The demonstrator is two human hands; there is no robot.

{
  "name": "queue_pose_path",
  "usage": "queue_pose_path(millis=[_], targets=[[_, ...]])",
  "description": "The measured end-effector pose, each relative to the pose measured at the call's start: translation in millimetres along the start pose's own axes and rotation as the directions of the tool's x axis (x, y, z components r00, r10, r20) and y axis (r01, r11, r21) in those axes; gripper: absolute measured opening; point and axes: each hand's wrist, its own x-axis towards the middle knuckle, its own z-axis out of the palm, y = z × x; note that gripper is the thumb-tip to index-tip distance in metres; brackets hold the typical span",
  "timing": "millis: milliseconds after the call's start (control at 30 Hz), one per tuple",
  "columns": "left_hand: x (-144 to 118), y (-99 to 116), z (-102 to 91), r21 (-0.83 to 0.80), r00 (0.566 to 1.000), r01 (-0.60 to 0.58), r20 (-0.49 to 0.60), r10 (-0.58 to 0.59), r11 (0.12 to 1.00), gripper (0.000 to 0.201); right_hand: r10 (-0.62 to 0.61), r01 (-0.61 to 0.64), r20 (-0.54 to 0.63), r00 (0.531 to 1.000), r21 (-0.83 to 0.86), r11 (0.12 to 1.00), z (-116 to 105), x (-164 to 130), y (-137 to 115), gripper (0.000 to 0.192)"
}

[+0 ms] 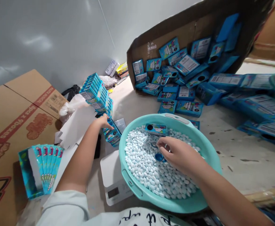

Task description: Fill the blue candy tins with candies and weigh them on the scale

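At frame centre we see a teal basin [199,201] full of white candies [146,163], one blue candy box [156,128] lying on them; our right hand [179,155] pinches a small blue cap [160,157]. Our left hand [103,121] grips stacked boxes [111,133]. More spill from a cardboard carton [193,25] onto the worktop [240,157]

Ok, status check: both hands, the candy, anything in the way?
Left hand on stacked blue boxes. Right hand over white candies in teal basin, fingers pinching small blue piece. One box lying on candies.
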Motion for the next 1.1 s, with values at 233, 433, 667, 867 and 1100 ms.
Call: queue_pose_path(millis=[233,433,667,867,1100], targets=[[10,18,-5.3,0.235,0.996,0.04,0.071,-0.058,0.971,0.08,0.062,-0.062,-0.002,0.998,-0.014,0.998,2,0,3,0.021],[-40,33,-4.2,0.27,0.995,-0.061,-0.061,0.08,0.961,0.05,0.077,-0.076,0.012,0.997,-0.034,0.996,-2,-2,-1,0.018],[-165,104,51.7,-0.01,0.742,-0.67,-0.014,0.67,0.742,0.02,0.024,0.016,-0.288,0.957,0.135,0.991,-2,-6,-1,0.021],[-186,141,95.8,0.175,0.598,-0.797,0.092,0.796,0.578,0.019,0.03,0.007,-0.307,0.951,0.121,0.993,-2,-7,-5,0.019],[-185,133,93.0,0.176,0.585,-0.799,0.011,0.811,0.575,0.017,0.022,0.015,-0.284,0.958,0.129,0.991,-3,-7,-6,0.02]])
